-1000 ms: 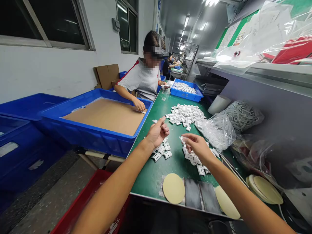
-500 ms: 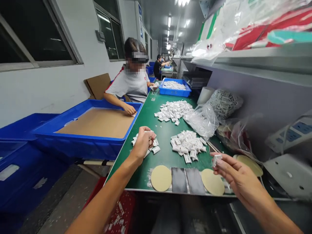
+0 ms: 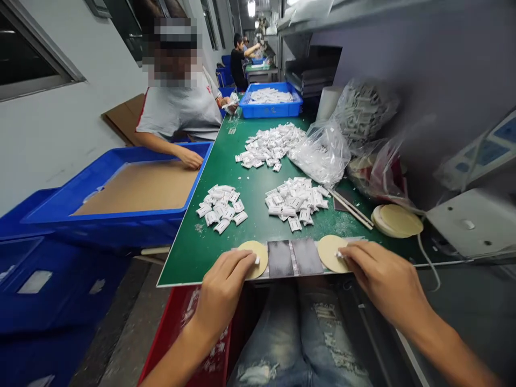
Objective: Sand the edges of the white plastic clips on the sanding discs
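My left hand (image 3: 226, 277) is closed on a small white piece (image 3: 257, 260), held at the left round yellow pad (image 3: 258, 248). A second white piece (image 3: 339, 255) is pinched in my right hand (image 3: 368, 263), over the right round yellow pad (image 3: 328, 251). Two dark grey rectangular pads (image 3: 293, 258) lie between the round ones along the table's front edge. Beyond my left hand is a small pile of white pieces (image 3: 221, 207); a larger pile (image 3: 296, 200) sits behind the dark pads.
Further back on the green table (image 3: 185, 258) are another white heap (image 3: 270, 142), plastic bags (image 3: 322, 156) and a blue tray (image 3: 271, 112). Thin sticks (image 3: 355, 210) and stacked yellow discs (image 3: 397, 221) lie right. A person's hand (image 3: 189, 157) is over a blue bin (image 3: 121, 215) at left.
The view has tipped downward. My left hand has come back from the small left pile to the left round pad, now with a piece. My right hand has brought its piece to the right round pad.
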Demonstrator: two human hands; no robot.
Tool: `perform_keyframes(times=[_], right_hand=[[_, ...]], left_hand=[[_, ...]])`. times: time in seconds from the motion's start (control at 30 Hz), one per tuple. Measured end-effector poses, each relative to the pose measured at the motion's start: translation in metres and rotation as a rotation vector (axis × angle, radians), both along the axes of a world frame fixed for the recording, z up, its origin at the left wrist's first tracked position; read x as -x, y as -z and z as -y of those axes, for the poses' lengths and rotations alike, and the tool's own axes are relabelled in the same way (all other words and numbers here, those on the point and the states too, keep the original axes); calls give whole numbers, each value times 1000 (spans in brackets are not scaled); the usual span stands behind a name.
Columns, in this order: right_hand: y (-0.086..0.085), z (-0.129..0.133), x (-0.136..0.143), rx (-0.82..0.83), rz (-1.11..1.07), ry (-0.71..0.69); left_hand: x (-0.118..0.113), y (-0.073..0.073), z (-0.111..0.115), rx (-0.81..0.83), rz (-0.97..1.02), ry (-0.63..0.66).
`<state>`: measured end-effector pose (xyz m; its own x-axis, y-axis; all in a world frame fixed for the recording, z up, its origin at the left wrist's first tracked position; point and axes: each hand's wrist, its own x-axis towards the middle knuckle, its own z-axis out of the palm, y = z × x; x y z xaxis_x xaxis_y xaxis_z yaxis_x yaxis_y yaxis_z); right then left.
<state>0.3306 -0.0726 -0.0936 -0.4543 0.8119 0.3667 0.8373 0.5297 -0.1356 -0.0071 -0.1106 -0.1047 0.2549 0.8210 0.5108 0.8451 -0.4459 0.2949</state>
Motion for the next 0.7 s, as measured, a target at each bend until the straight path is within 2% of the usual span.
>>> perform_keyframes(times=[0.17, 0.3, 0.43, 0.6, 0.7], right_hand=[[8, 1, 1, -101, 48, 5], [8, -2, 2, -77, 63, 9], [12, -2, 1, -205, 48, -34], [18, -9, 2, -103, 42, -52], [19, -8, 3, -166, 33, -70]], left_hand=[[-5, -10, 3, 135, -90, -90], [-11, -13, 0, 110, -69, -215], [-14, -13, 3, 157, -26, -160], [-13, -14, 0, 184, -64, -215], [-11, -14, 2, 201, -70, -171]])
